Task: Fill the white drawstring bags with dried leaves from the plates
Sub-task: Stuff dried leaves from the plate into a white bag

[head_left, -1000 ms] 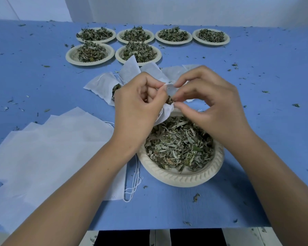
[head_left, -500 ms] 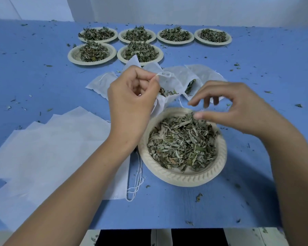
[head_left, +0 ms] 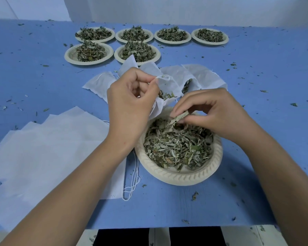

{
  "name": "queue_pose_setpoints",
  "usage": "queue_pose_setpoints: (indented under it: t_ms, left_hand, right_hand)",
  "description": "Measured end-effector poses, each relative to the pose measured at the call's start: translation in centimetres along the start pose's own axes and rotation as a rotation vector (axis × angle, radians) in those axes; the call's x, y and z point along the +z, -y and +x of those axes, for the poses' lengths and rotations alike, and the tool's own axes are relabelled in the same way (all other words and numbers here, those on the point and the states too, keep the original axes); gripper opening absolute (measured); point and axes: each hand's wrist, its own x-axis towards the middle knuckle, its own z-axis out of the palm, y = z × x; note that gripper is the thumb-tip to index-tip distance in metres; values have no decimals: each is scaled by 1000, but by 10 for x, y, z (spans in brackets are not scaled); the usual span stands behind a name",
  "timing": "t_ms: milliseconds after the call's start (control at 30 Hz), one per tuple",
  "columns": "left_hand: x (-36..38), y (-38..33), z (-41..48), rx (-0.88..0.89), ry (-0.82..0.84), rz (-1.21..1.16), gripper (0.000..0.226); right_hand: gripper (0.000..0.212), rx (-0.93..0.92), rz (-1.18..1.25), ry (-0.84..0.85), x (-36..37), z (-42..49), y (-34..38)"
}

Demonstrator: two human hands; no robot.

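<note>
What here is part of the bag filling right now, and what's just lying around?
In use: the open bag in the left hand; the leaves pinched by the right hand; the near plate.
Lying about: six far plates, flat empty bags, filled bags, leaf crumbs.

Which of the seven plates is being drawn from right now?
The near plate, alone, closest to the person; the right hand pinches leaves over it. The other six sit in two far rows, untouched.

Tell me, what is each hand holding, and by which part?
The left hand pinches a white drawstring bag by its open rim; the right hand pinches a few dried leaves above the near plate.
</note>
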Motion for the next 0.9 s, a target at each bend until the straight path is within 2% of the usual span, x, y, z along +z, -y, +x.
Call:
queue_pose_setpoints:
  t_ms: [133,267,367,467,533,633,733,900]
  left_hand:
    - [-1,0,1,2,-18,-1,17]
    - [0,-1,0,7,-15,2,17]
    - [0,-1,0,12,-11,8,16]
    - [0,-1,-1,15,-4,8,16]
    - [1,-1,-2,20,2,15,17]
    - [1,-1,-2,21,3,8,16]
    - [0,-2,-1,21,-1,5,16]
    - [1,1,-1,20,46,30,17]
  right_hand:
    - [13,6,89,23,3,0,0]
    - [20,10,-179,160,4,3,-6]
    - [21,-8,-185,170,1,2,-5]
    - [29,-25,-236,273,9,0,-3]
    - [26,-35,-297,305,18,1,-3]
    - [13,-78,-252,241,19,2,-4]
    - [14,-106,-199,156,12,1,-4]
    - [20,-191,131,-161,6,-1,1]
